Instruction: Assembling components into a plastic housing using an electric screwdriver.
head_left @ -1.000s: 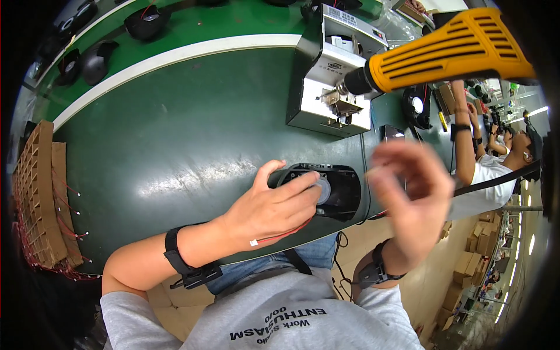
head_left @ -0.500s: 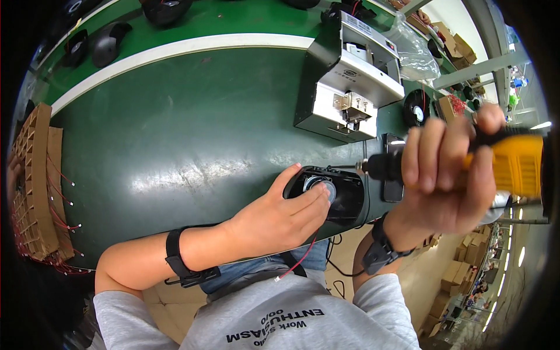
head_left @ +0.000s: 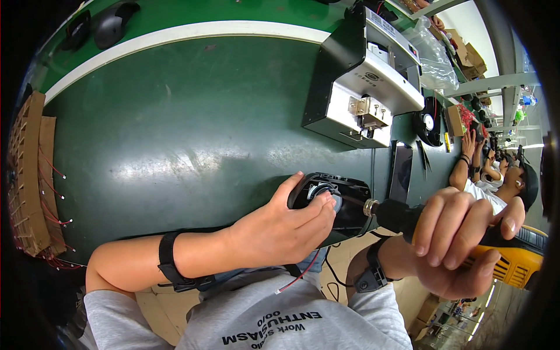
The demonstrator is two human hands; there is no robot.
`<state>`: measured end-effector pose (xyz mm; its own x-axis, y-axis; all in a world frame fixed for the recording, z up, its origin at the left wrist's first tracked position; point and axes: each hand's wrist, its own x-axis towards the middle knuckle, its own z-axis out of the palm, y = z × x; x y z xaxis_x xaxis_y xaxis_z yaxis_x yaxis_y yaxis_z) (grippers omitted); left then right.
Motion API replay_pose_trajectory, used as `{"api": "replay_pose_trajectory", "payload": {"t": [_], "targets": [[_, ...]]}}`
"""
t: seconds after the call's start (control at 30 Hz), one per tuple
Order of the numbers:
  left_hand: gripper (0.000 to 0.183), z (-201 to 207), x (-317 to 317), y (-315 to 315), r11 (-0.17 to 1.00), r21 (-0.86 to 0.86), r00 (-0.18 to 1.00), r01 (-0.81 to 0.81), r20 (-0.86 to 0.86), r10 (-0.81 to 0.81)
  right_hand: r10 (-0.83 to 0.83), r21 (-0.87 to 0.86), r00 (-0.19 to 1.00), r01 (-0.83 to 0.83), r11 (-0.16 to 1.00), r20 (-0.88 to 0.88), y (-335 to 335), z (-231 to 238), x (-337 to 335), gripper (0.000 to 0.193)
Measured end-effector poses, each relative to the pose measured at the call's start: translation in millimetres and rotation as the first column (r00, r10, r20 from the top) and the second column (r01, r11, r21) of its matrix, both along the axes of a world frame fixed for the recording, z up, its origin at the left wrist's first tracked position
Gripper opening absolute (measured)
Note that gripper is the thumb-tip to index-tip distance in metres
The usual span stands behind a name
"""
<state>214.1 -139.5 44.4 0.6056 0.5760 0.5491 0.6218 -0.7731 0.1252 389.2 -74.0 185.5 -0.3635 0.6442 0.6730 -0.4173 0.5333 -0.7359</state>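
A black plastic housing (head_left: 354, 220) lies at the table's near edge with a small round speaker (head_left: 337, 202) in it. My left hand (head_left: 286, 226) is closed around the housing's left side, thumb on its far rim and fingers pressed on the speaker. A thin red wire (head_left: 298, 276) hangs below this hand. On the right, my right hand (head_left: 461, 239) grips a yellow and black power screwdriver (head_left: 516, 265), held level and pointing left. Its long bit reaches over the housing to the speaker's edge; my fingers partly hide whether the tip touches a screw.
A black and silver bench machine (head_left: 364, 87) stands beyond the housing. Right of it lie a phone (head_left: 401, 172), tweezers (head_left: 424, 156) and another black housing (head_left: 430, 121). A cardboard divider box (head_left: 29, 181) with red wires stands far left. A co-worker (head_left: 490, 192) sits at right.
My right hand has brought the power screwdriver nearer and lower, its bit now over the speaker's edge instead of the housing's far rim. My left hand keeps its hold. The view has shifted.
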Motion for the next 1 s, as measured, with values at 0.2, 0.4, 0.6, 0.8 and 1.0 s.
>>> {"api": "replay_pose_trajectory", "payload": {"t": [0.2, 0.4, 0.6, 0.8, 1.0], "targets": [[0.025, 1.4, 2.2, -0.5, 1.0, 0.0, 1.0, 0.0, 0.008, 0.0, -0.003, -0.024, 0.998, 0.005, 1.0, 0.064, 1.8, -10.2, 0.0, 0.03], [0.027, 1.8, 1.3, 0.0, 1.0, -0.014, 1.0, -0.011, -0.011, 0.011, 0.012, -0.054, 0.995, -0.006, 0.999, 0.101, 7.4, -26.2, -6.1, 0.031], [0.037, -0.5, 2.3, 1.8, 0.999, 0.033, 0.999, 0.011, 0.046, -0.013, 0.006, -0.071, 0.993, 0.002, 0.997, 0.118, 7.3, -29.8, -7.4, 0.03], [0.036, 1.2, 1.9, 1.9, 0.999, 0.034, 0.999, 0.009, 0.045, -0.011, -0.009, -0.052, 0.992, 0.015, 0.999, 0.125, 8.8, -34.2, -9.3, 0.029], [0.036, 1.3, 2.1, 1.0, 1.0, 0.031, 0.999, 0.005, 0.051, -0.006, -0.027, -0.043, 0.988, 0.033, 0.998, 0.149, 7.3, -35.3, -12.2, 0.03]]}}
